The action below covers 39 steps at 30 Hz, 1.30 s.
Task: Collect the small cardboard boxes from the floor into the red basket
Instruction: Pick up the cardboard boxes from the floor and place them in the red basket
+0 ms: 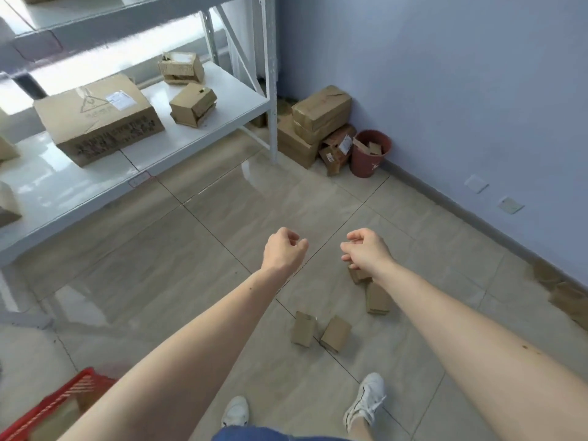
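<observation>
Both hands, left hand and right hand, loosely curled, empty, above bare tiled floor beyond small cardboard boxes.

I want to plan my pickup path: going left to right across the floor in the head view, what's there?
red basket → left small box of the near pair → its right neighbour → box farther right → flattened cardboard by the wall.

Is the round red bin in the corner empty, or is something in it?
Not empty. The red bin stands upright against the wall, and brown cardboard pieces poke above its rim.
</observation>
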Available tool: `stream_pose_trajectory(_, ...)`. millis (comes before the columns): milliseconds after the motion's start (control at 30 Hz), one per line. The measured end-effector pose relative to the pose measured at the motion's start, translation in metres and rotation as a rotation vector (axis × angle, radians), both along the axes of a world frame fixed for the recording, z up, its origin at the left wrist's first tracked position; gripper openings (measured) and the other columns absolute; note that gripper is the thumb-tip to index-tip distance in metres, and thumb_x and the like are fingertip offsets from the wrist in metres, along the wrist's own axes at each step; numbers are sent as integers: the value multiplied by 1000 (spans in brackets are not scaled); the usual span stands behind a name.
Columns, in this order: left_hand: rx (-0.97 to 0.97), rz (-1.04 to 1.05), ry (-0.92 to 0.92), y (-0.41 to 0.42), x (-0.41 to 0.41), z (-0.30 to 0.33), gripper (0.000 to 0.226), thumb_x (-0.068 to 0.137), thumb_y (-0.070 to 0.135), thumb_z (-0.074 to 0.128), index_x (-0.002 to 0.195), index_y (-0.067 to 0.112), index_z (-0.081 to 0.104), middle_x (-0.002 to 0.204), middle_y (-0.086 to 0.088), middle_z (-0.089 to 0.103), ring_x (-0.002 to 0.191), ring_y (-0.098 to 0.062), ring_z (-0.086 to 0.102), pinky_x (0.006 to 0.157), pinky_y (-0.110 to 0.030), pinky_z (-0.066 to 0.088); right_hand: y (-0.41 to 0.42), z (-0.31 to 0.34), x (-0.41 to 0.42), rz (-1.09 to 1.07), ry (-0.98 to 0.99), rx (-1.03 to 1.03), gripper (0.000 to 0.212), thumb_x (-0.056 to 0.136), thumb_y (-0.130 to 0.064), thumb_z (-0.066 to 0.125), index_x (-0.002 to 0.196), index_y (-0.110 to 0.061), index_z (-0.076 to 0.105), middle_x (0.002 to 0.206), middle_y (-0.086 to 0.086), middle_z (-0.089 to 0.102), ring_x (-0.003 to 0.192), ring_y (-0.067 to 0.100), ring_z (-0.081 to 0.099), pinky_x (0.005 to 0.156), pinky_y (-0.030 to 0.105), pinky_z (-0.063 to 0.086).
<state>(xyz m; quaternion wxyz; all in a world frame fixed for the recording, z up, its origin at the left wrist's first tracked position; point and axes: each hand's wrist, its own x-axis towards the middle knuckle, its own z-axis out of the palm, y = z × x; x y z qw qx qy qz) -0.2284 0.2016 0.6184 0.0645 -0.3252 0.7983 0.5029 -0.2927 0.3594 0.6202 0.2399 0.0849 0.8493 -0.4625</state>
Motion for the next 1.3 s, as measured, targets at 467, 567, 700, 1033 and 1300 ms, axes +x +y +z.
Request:
stream_pose_trajectory(467, 97, 511, -190, 52, -15, -151, 28, 88, 30, 59, 110, 13, 62, 110, -2, 65, 102, -21, 61, 92, -36, 50, 17, -153, -93, 518, -201, 174, 22, 89, -15, 60, 110, -16, 53, 92, -1, 59, 75, 18, 65, 76, 37, 52)
stream_pose_trajectory(567, 107, 527, -240, 57, -4, -217, 28, 89, 30, 58, 112, 13, 60, 115, -3, 62, 105, -20, 60, 91, -35, 49, 17, -227, -86, 588, -226, 244, 21, 87, -19, 63, 106, -20, 55, 96, -1, 62, 92, 24, 69, 86, 40, 55)
stream_pose_trajectory(700, 122, 513, -349, 74, 19, -324, 35, 93, 31, 55, 122, 12, 55, 128, -6, 53, 113, -23, 56, 93, -32, 45, 12, -331, -71, 687, -254, 307, 26, 88, -20, 63, 113, -16, 58, 100, 2, 63, 107, 27, 65, 97, 39, 50)
stream_pose_trajectory(1033, 350, 684, -489, 116, 44, -583, 52, 95, 31, 54, 140, 12, 39, 116, -1, 48, 100, -21, 49, 83, -28, 37, 21, -587, -61, 874, -331, 419, 50, 94, -25, 58, 141, -15, 48, 148, 4, 50, 135, 26, 47, 112, 37, 37)
stream_pose_trajectory(1300, 481, 837, -508, 135, 44, -688, 47, 91, 32, 59, 130, 14, 39, 123, -6, 59, 111, -31, 59, 94, -44, 51, 25, -693, -45, 891, -368, 402, 47, 92, -25, 59, 139, -20, 52, 144, 3, 55, 133, 26, 51, 111, 39, 40)
